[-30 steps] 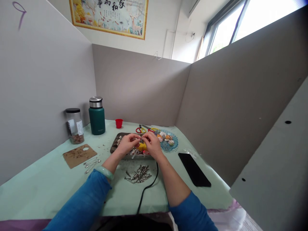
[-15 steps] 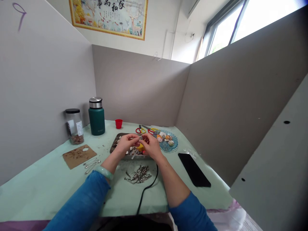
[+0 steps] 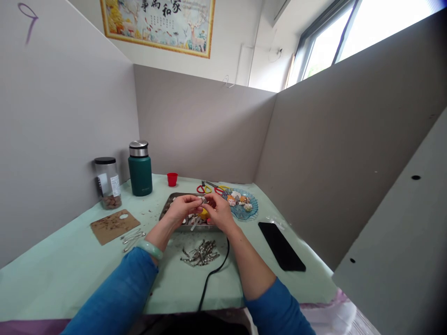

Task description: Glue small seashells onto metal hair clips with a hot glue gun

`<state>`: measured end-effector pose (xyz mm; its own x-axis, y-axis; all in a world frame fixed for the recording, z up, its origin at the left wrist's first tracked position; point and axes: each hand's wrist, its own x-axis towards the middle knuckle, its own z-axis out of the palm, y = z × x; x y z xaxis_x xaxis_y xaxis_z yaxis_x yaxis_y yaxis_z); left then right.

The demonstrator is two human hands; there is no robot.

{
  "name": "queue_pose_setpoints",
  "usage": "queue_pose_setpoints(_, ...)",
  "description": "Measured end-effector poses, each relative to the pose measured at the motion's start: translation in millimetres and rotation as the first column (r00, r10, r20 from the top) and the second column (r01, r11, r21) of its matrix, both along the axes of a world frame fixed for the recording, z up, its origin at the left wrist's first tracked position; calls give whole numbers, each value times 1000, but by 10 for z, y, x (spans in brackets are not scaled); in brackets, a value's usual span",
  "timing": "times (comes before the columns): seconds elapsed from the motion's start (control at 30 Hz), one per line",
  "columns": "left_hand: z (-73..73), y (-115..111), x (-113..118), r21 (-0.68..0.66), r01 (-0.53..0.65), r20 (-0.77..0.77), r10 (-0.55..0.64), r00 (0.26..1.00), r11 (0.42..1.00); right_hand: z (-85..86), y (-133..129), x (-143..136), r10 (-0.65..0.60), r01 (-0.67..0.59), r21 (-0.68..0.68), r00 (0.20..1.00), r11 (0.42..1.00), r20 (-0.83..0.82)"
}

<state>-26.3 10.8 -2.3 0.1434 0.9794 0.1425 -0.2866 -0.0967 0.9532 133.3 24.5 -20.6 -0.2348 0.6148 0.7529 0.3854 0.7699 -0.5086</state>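
Observation:
My left hand (image 3: 182,207) and my right hand (image 3: 219,212) meet above a metal tray (image 3: 199,228), fingertips closed around a small pale-grey piece (image 3: 203,200). It is too small and too covered by the fingers to name. Under the hands, the tray holds whitish bits, a yellow piece (image 3: 204,214) and reddish ones; my wrists and fingers hide part of it. Closer to me lies a loose heap of small silvery metal clips (image 3: 201,253). A blue glass plate (image 3: 256,207) with orange, white and pink ornaments stands just right of my right hand.
Scissors (image 3: 220,190) with red and yellow handles and a red cup (image 3: 172,179) lie behind the tray. Left are a green flask (image 3: 140,174), a jar (image 3: 111,186), brown cardboard (image 3: 113,227) and wire loops (image 3: 132,238). A black phone (image 3: 282,246) and black cord (image 3: 209,279) flank my right forearm.
My fingers have shifted very slightly around the small piece, which appears turned a little. Both hands stay over the tray; everything else looks the same.

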Motion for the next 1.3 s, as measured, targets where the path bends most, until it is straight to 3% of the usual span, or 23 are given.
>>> queue_pose_setpoints(0.3, -49, 40, 8, 71, -15, -48, 19, 999, 997, 14, -23, -17, -35, 35, -8, 999, 999, -9)
queue_pose_setpoints(0.47, -7, 1, 15, 70, -64, -86, 70, 994, 995, -12, 9, -20, -109, 107, -51, 994, 993, -29)
queue_pose_setpoints(0.6, 34, -30, 15, 82, -118, -127, 128, 984, 990, -3, 7, -13, -90, 87, -54, 994, 995, -57)
queue_pose_setpoints(0.87, 50, -59, 30, 105, -63, -134, 77, 988, 992, 0, 19, -1, -76, 76, -4, 997, 997, -14)
queue_pose_setpoints(1.07, 6, -13, -9, 78, -3, 24, 1, 1000, 997, -7, 24, -1, -46, 46, -23, 998, 999, -29)
queue_pose_setpoints(1.3, 21, 19, -46, 11, -2, 159, 1, 987, 1000, 25, -11, -2, 13, -14, -25, 999, 1000, -53)
